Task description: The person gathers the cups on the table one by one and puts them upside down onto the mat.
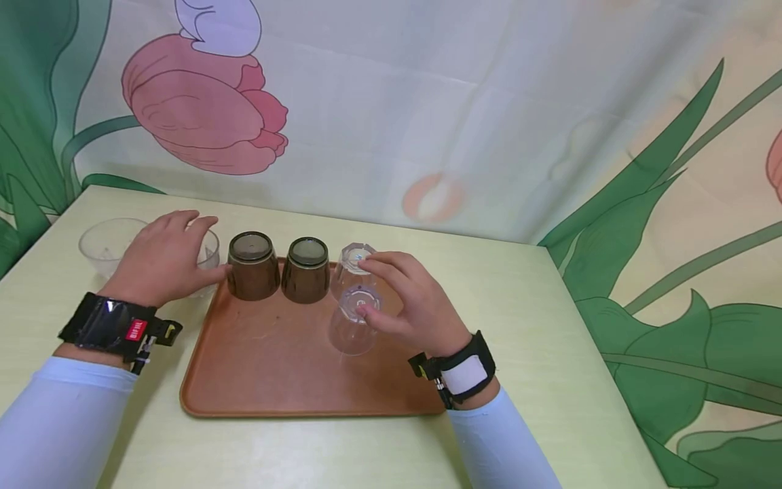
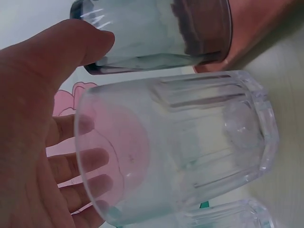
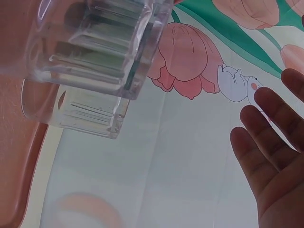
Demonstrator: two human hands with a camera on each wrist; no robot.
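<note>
My left hand hovers with spread fingers above the left edge of the tray, by a clear glass standing mouth up on the table. Its fingertips show behind that glass's rim; the thumb lies by an upturned dark glass, and whether it touches is hard to tell. My right hand is beside two upturned clear glasses, a nearer one and a farther one. In the right wrist view its fingers are loosely extended, apart from both glasses.
A brown tray carries the upturned glasses, including a second dark glass. Another clear glass stands mouth up at the far left of the pale table. A printed curtain hangs behind the table.
</note>
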